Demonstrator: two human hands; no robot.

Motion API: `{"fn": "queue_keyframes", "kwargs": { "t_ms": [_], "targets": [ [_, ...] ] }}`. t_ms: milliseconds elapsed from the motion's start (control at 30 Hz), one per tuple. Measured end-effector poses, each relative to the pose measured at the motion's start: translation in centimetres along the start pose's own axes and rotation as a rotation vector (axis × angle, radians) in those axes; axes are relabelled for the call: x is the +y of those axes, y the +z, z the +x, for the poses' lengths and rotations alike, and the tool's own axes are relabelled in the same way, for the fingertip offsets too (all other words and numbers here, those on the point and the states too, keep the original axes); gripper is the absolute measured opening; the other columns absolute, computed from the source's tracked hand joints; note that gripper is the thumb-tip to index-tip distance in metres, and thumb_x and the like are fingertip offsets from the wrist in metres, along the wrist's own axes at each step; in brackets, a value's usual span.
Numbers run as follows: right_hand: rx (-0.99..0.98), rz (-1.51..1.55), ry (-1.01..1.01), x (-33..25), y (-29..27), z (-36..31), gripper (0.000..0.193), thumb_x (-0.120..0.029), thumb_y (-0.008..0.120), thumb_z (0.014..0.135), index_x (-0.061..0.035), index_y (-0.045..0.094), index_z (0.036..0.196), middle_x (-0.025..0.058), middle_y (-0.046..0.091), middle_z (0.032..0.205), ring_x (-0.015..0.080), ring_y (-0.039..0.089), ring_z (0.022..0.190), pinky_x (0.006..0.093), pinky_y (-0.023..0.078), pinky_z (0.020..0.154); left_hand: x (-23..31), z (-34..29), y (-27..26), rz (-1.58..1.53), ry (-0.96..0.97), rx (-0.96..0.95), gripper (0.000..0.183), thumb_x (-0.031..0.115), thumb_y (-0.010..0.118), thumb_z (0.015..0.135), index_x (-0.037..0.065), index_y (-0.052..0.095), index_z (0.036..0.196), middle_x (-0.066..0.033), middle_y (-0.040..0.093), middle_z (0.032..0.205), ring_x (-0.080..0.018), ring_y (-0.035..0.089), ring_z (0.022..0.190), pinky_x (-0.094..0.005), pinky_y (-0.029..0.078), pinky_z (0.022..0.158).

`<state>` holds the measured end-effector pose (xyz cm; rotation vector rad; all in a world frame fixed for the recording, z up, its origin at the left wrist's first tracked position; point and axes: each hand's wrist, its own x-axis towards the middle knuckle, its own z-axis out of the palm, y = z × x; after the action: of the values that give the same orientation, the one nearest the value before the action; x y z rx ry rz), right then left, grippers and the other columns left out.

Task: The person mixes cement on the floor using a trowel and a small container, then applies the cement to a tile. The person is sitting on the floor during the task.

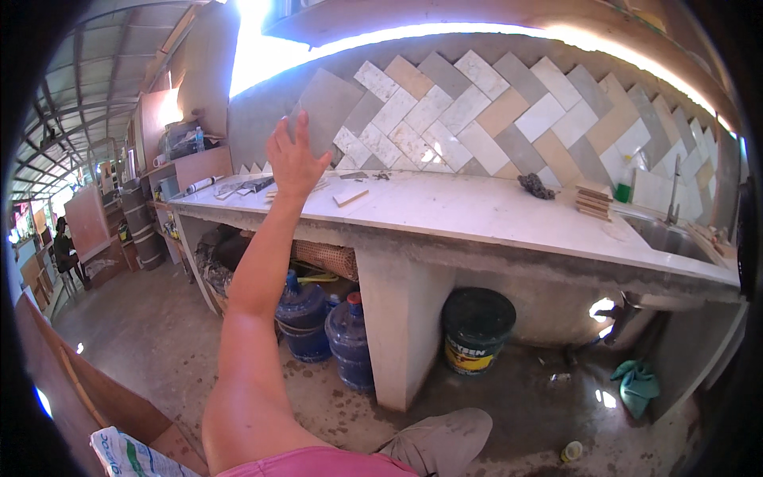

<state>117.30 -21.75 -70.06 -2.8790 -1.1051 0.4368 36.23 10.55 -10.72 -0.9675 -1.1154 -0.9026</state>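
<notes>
My left hand (296, 161) is raised toward the wall with its fingers spread, and nothing is held in it. Just beyond the fingers is a large grey tile (334, 99) at the left end of a herringbone pattern of wall tiles (457, 119) in white, grey and beige. Whether the fingertips touch the wall or stay short of it, I cannot tell. Below the hand, on the white countertop (445, 207), lies a small cut tile piece (351, 198), with more thin pieces partly hidden behind my wrist. My right hand is out of the picture.
On the counter's right are a stack of tile strips (594, 202), a dark crumpled clump (536, 187) and a sink (671, 237). A caulking tube (200, 185) lies far left. Beneath stand blue water jugs (350, 342), a dark bucket (478, 327) and a green cloth (637, 387).
</notes>
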Motion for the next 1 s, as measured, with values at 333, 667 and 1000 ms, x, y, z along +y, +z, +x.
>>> {"fn": "queue_keyframes", "kwargs": {
  "t_ms": [333, 667, 1000],
  "targets": [
    [0.010, 0.001, 0.035, 1.4, -0.3, -1.1, 0.031, -0.021, 0.054, 0.097, -0.0064, 0.070, 0.120, 0.0183, 0.072, 0.119, 0.0376, 0.068, 0.113, 0.0504, 0.054, 0.094, -5.6, 2.6, 5.1, -0.069, -0.403, -0.590, 0.114, 0.046, 0.087, 0.068, 0.006, 0.029, 0.157, -0.0282, 0.060, 0.133, -0.0419, 0.058, 0.123, -0.0482, 0.039, 0.111],
    [0.010, -0.007, 0.108, 1.7, -0.5, -3.1, 0.032, -0.020, 0.052, 0.098, -0.0057, 0.070, 0.120, 0.0188, 0.072, 0.120, 0.0378, 0.067, 0.114, 0.0506, 0.053, 0.095, -13.0, -2.3, 12.6, -0.041, -0.522, -1.104, 0.115, 0.038, 0.086, 0.067, 0.007, 0.027, 0.161, -0.0210, 0.058, 0.144, -0.0368, 0.055, 0.135, -0.0436, 0.044, 0.113],
    [-0.026, 0.001, 0.285, 5.0, 2.7, -1.2, 0.033, -0.020, 0.051, 0.098, -0.0050, 0.069, 0.121, 0.0193, 0.071, 0.120, 0.0380, 0.067, 0.115, 0.0507, 0.053, 0.097, -21.4, -8.1, 24.1, -0.023, -0.307, -1.253, 0.060, 0.046, 0.083, 0.076, 0.005, 0.074, 0.119, -0.0206, 0.068, 0.129, -0.0300, 0.063, 0.122, -0.0416, 0.050, 0.105]
  ]
}}
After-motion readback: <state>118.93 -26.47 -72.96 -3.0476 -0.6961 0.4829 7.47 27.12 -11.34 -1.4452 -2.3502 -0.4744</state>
